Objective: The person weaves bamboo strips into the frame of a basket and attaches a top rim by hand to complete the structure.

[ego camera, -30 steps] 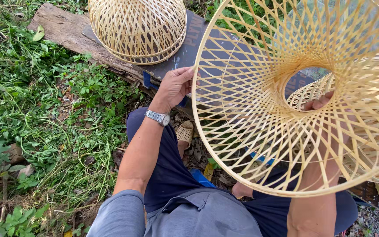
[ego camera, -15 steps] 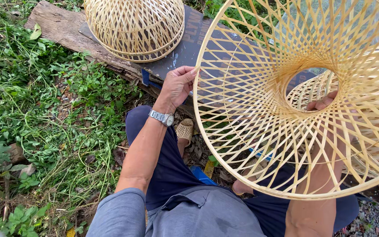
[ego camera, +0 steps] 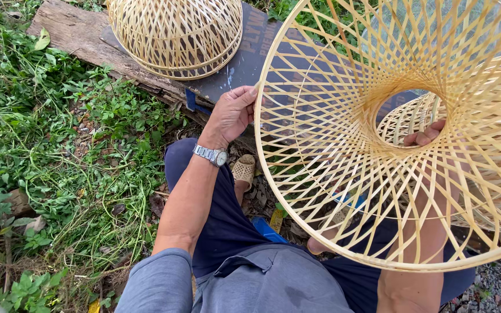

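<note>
a seated person holds a large open-weave bamboo frame (ego camera: pixel 401 133) over the lap, wide mouth toward the camera; the left hand (ego camera: pixel 233 113) pinches its near rim, the right hand (ego camera: pixel 427 134) curls on the narrow inner ring, its axis running away

Large pale open-weave bamboo cone frame (ego camera: pixel 343 168): top and right cut off by frame edge. Right hand (ego camera: pixel 427 134) mostly hidden behind its lattice, only fingertips show through the centre hole. Domed woven bamboo basket (ego camera: pixel 175 35) cropped at top edge.
</note>
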